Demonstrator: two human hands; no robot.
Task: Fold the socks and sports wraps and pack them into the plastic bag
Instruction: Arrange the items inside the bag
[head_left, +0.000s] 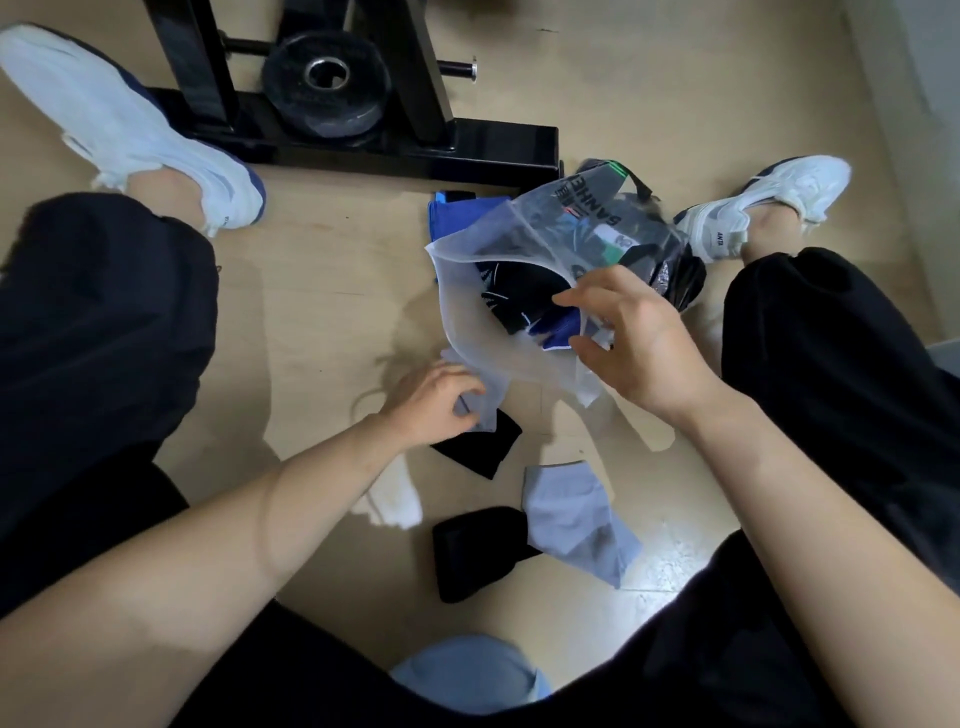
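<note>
Tan floor; frosted, part-filled plastic bag.

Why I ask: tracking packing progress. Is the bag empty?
No: black and blue items show inside the bag, whose mouth the right hand holds.

We take this for a gym or home workout room. A black steel equipment frame stands on a pale wood-look floor, with a round weight plate stored on a peg within the frame. One white trainer sits just left of the frame.
</note>
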